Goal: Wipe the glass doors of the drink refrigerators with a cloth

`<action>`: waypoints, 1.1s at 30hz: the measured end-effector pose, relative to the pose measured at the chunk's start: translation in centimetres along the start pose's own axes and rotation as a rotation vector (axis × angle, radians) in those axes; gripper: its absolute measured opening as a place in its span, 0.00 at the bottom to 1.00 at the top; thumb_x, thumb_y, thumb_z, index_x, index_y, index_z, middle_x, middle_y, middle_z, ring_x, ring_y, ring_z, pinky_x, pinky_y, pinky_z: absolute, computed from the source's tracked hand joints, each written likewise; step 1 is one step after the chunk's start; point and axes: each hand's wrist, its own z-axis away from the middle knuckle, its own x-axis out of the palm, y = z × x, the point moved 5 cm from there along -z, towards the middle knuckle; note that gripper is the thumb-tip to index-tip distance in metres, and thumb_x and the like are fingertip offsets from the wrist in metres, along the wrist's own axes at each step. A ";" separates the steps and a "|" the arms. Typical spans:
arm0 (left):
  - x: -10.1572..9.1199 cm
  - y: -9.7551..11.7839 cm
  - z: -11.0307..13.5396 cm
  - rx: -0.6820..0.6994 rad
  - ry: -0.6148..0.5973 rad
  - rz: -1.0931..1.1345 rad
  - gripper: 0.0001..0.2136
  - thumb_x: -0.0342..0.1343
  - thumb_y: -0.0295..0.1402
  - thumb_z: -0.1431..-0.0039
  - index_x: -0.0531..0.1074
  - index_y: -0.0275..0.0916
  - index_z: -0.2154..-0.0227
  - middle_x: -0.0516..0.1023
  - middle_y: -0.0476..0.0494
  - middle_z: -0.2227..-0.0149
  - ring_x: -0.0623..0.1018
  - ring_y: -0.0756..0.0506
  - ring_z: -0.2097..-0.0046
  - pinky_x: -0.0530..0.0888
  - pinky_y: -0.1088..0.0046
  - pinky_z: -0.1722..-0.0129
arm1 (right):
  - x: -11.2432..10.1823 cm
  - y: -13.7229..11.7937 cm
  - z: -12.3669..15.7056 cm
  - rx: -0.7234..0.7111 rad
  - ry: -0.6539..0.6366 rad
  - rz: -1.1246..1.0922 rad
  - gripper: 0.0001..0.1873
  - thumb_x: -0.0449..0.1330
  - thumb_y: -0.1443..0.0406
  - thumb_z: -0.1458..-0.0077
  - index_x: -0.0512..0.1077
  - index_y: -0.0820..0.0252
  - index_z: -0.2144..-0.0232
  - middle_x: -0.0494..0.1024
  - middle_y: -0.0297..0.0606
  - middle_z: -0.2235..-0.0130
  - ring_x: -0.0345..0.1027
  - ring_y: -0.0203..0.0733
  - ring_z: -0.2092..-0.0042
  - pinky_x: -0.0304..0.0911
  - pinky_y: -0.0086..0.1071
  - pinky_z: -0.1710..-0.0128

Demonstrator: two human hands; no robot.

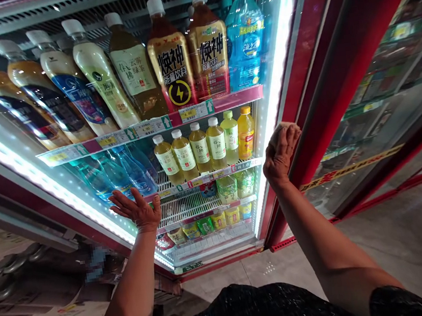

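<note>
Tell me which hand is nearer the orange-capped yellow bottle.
Right. The right hand is at the fridge frame, just right of the yellow bottle; the left hand is open, lower left, below the blue bottles.

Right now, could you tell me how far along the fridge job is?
Done: the glass door stands open. In hand: the right hand holds a pale wad against the lit frame; the left hand, open and empty, nears the blue bottles. Left: no bottle is held yet.

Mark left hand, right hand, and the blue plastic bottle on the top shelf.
Left hand (137, 211), head view, open palm.
Right hand (280, 152), head view, back of the hand.
Tall blue plastic bottle with teal cap (245, 46), head view, its label.
</note>
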 end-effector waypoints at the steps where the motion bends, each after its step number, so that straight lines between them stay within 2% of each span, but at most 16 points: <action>1: 0.0 0.0 0.0 0.012 0.004 -0.007 0.47 0.42 0.62 0.38 0.53 0.26 0.29 0.31 0.19 0.25 0.27 0.28 0.25 0.31 0.36 0.32 | 0.1 -0.1 -0.4 -0.023 -0.016 -0.007 0.42 0.47 0.68 0.35 0.34 0.52 0.24 0.35 0.41 0.22 0.22 0.57 0.23 0.38 0.69 0.29; 3: 0.1 0.0 0.1 0.047 0.018 -0.024 0.46 0.42 0.61 0.37 0.52 0.25 0.29 0.30 0.20 0.25 0.27 0.28 0.25 0.30 0.36 0.32 | 0.4 -0.5 -0.2 -0.092 -0.064 -0.025 0.41 0.48 0.67 0.35 0.37 0.50 0.24 0.36 0.39 0.22 0.22 0.57 0.23 0.39 0.68 0.29; 6: 0.2 0.1 0.2 0.079 0.035 -0.037 0.46 0.42 0.60 0.36 0.52 0.25 0.29 0.29 0.20 0.25 0.27 0.28 0.25 0.30 0.37 0.31 | 0.2 -0.5 2.1 -0.143 -0.061 -0.033 0.41 0.47 0.67 0.34 0.37 0.47 0.25 0.37 0.36 0.22 0.22 0.54 0.23 0.38 0.69 0.29; 9: 0.2 0.1 0.2 0.059 0.025 -0.032 0.46 0.39 0.62 0.36 0.53 0.26 0.29 0.29 0.21 0.25 0.26 0.30 0.25 0.30 0.39 0.31 | -0.3 0.3 3.6 -0.038 -0.007 0.002 0.41 0.47 0.68 0.34 0.35 0.49 0.25 0.35 0.38 0.22 0.22 0.49 0.23 0.36 0.68 0.29; 11: 0.1 0.1 0.2 0.053 0.024 -0.025 0.46 0.39 0.62 0.36 0.53 0.26 0.29 0.29 0.21 0.25 0.26 0.31 0.25 0.29 0.40 0.30 | -0.3 0.4 3.4 0.046 0.001 0.002 0.42 0.47 0.68 0.35 0.35 0.52 0.24 0.33 0.39 0.22 0.21 0.48 0.23 0.33 0.66 0.27; 13: 0.1 0.2 0.2 0.059 0.035 -0.012 0.46 0.40 0.62 0.36 0.53 0.27 0.29 0.29 0.22 0.25 0.27 0.30 0.25 0.29 0.39 0.31 | 0.0 -0.3 3.0 0.062 -0.029 -0.017 0.42 0.47 0.68 0.35 0.34 0.54 0.24 0.31 0.39 0.22 0.20 0.49 0.23 0.32 0.65 0.27; 16: 0.1 0.2 0.3 0.074 0.056 0.004 0.46 0.41 0.63 0.37 0.51 0.29 0.28 0.29 0.23 0.24 0.27 0.28 0.25 0.30 0.36 0.31 | 1.0 -1.5 3.8 -0.030 -0.120 -0.026 0.43 0.48 0.67 0.35 0.35 0.53 0.24 0.31 0.41 0.22 0.18 0.54 0.23 0.34 0.67 0.29; 19: 0.2 0.1 0.3 0.078 0.057 0.017 0.46 0.41 0.62 0.36 0.49 0.30 0.27 0.28 0.23 0.24 0.27 0.28 0.25 0.30 0.35 0.32 | 1.5 -1.1 6.6 -0.088 -0.160 -0.012 0.42 0.49 0.68 0.36 0.38 0.51 0.25 0.36 0.42 0.22 0.19 0.55 0.23 0.35 0.68 0.29; 22: 0.3 -0.1 0.3 0.063 0.049 0.053 0.46 0.42 0.63 0.37 0.48 0.33 0.27 0.28 0.25 0.24 0.27 0.27 0.25 0.28 0.32 0.33 | 1.0 0.1 8.4 -0.007 -0.113 -0.032 0.43 0.49 0.68 0.37 0.37 0.53 0.25 0.35 0.45 0.23 0.21 0.54 0.23 0.34 0.69 0.30; 27: 0.3 0.0 0.4 0.140 0.095 0.050 0.43 0.43 0.59 0.35 0.46 0.33 0.26 0.27 0.26 0.24 0.27 0.27 0.25 0.29 0.32 0.33 | 0.8 -0.6 6.8 0.190 -0.084 -0.055 0.43 0.48 0.66 0.36 0.33 0.58 0.25 0.28 0.48 0.23 0.17 0.55 0.23 0.33 0.68 0.29; 30: 0.3 -0.1 0.5 0.152 0.104 0.054 0.42 0.44 0.57 0.34 0.45 0.36 0.26 0.26 0.27 0.24 0.27 0.27 0.25 0.29 0.31 0.33 | 1.3 -1.5 6.8 0.115 -0.102 -0.037 0.43 0.47 0.65 0.35 0.33 0.57 0.25 0.28 0.47 0.23 0.16 0.56 0.23 0.34 0.68 0.29; 33: 0.4 -0.1 0.5 0.145 0.120 0.062 0.42 0.44 0.57 0.34 0.45 0.38 0.25 0.27 0.28 0.24 0.29 0.27 0.25 0.30 0.29 0.34 | 1.7 -0.9 8.8 -0.035 -0.143 0.023 0.43 0.48 0.67 0.36 0.34 0.54 0.25 0.31 0.46 0.23 0.19 0.57 0.23 0.36 0.70 0.30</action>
